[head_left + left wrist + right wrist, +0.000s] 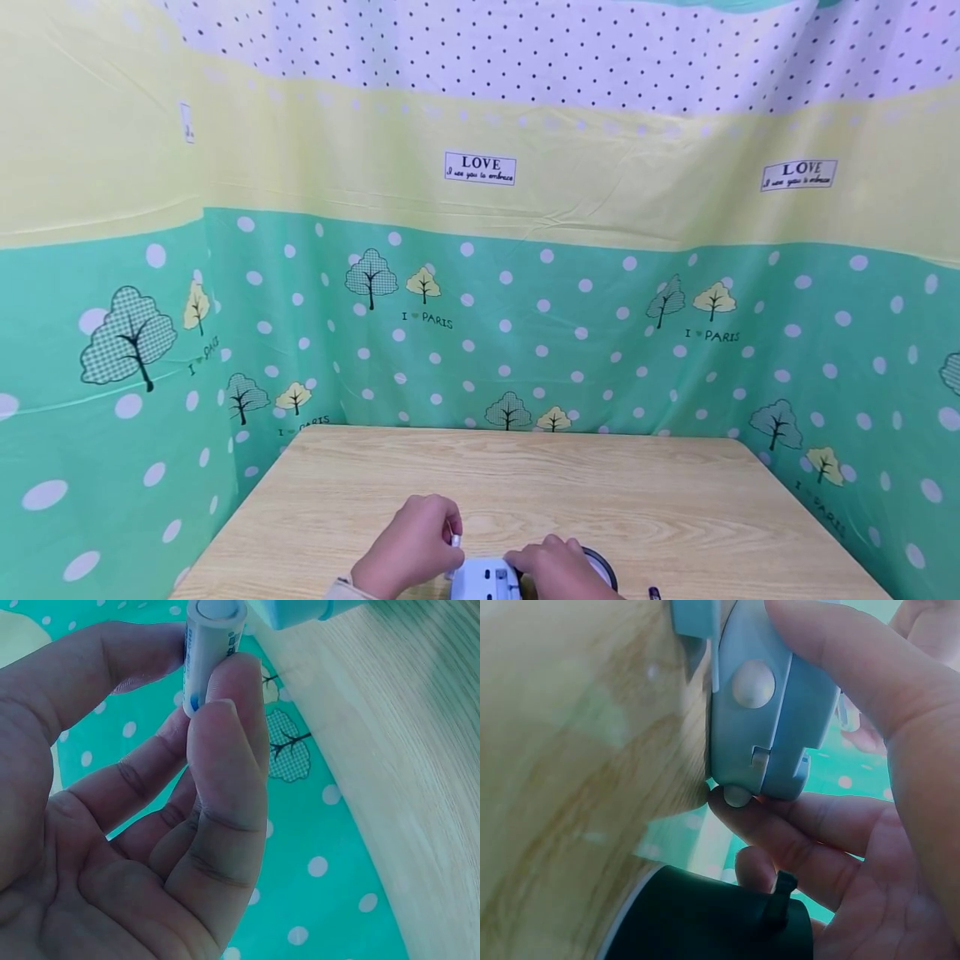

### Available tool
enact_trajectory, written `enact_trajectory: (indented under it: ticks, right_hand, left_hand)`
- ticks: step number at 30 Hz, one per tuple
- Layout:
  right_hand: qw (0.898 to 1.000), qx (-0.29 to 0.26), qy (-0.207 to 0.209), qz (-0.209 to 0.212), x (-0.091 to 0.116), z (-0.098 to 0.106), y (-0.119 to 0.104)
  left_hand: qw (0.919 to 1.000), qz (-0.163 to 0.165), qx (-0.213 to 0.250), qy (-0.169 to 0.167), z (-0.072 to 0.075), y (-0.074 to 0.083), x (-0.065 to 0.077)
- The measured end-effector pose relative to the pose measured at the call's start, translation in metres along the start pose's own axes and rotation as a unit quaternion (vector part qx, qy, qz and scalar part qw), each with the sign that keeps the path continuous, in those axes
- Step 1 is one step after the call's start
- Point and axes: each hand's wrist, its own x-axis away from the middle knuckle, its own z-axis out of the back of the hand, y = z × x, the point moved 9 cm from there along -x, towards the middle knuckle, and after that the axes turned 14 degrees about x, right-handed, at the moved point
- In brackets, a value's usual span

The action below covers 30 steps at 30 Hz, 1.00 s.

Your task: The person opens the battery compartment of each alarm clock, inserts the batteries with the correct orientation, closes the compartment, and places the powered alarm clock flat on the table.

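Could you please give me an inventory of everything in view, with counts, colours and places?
plastic device: 1, light blue, between the two hands
small cylinder: 1, white with blue print, probably a battery, in the left hand's fingers
round object: 1, dark with a pale rim, on the table by the right hand
small item: 1, dark, at the bottom edge right of the right hand, too cut off to identify
table: 1, pale wood, under the work
curtain: green, yellow and whitish, printed, around the table; panel count unclear
sleeve: 1, pale, at the left wrist
left hand: 1, pinching the cylinder
right hand: 1, holding the device
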Motion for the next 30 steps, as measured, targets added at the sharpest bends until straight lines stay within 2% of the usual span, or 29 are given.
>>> enact_trajectory:
  ticks: [14, 30]
  right_hand:
    - [1.0, 0.005, -0.002, -0.001, 0.0, 0.0, 0.0]
    - [1.0, -0.008, -0.003, -0.011, 0.0, 0.0, 0.002]
  left_hand:
    - [0.9995, -0.03, -0.011, 0.003, -0.007, 0.013, -0.007]
    - [0.9991, -0.041, -0.01, 0.002, -0.019, 0.026, -0.013]
